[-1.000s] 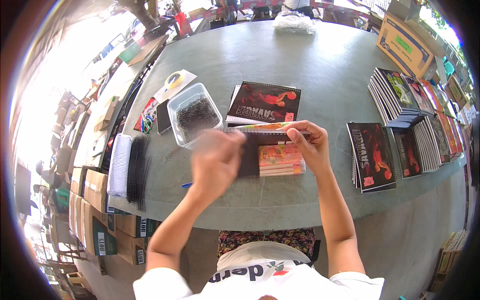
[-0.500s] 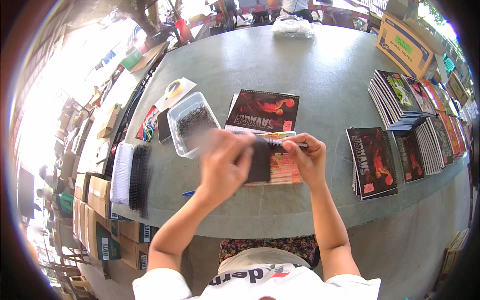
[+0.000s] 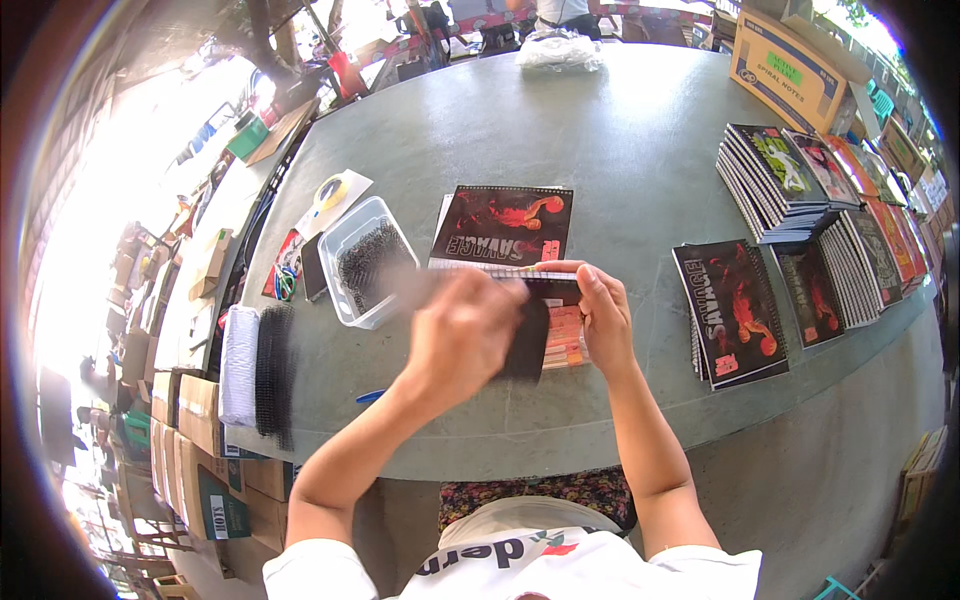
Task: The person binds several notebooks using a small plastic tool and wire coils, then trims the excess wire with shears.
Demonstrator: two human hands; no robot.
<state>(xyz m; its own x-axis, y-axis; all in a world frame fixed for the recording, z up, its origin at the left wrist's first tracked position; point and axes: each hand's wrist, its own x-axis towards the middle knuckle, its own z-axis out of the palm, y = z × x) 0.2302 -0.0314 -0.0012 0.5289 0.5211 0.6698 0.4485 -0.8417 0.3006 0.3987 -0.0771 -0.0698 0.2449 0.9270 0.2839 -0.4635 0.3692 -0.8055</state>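
Observation:
My right hand (image 3: 607, 318) is closed on the end of a notebook (image 3: 527, 345) with a dark cover, thumb on top near its punched, ring-lined edge. That edge faces away from me. At the notebook's left end is my left hand (image 3: 462, 330), its fingers smeared by motion, so what they hold cannot be made out. Orange-covered notebooks (image 3: 567, 340) lie under the held one. A clear plastic tub (image 3: 350, 300) of small black wire pieces (image 3: 375, 255) stands just left of my left hand. Beyond my hands rests a black spiral notebook (image 3: 510, 215) with a red flame picture.
Stacked spiral notebooks (image 3: 765, 190) and a loose pile (image 3: 735, 315) occupy the right side, with a carton (image 3: 790, 75) behind. At left are a tape roll (image 3: 330, 192), a white bundle (image 3: 238, 365), black wire combs (image 3: 275, 375) and a blue pen (image 3: 370, 396). A plastic bag (image 3: 560, 52) lies far back.
The whole view has shifted slightly. My left hand stays blurred near the notebook's left end, while my right hand keeps its grip and the notebook's ringed edge shows more plainly.

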